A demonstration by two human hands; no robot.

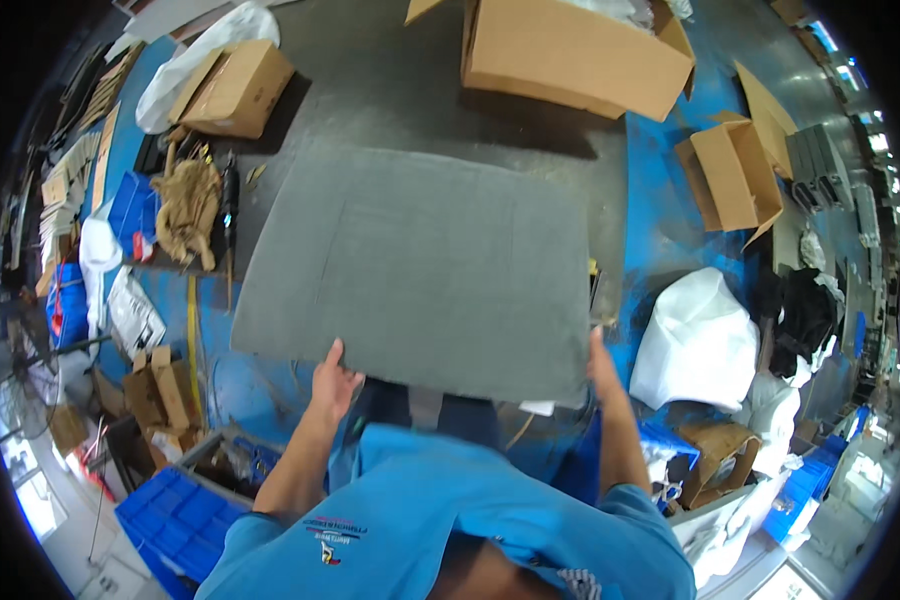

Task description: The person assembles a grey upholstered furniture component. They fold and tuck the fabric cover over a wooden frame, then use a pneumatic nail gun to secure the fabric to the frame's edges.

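A large flat grey panel (pixel 440 270), rectangular with slightly rounded corners, lies in front of me over the near part of a dark worktable (pixel 370 110). My left hand (pixel 334 384) grips its near edge, left of the middle, with the thumb on top and the other fingers partly hidden beneath. At the near right corner, my right hand (pixel 601 364) is closed on the side edge. The underside of the panel is out of sight.
Open cardboard boxes stand at the back (pixel 570 60) and right (pixel 735 175); another carton (pixel 238 90) sits back left. Brown work gloves (pixel 187 205) and a black tool (pixel 230 190) lie left of the panel. A white sack (pixel 698 340) and a blue crate (pixel 175 520) flank me.
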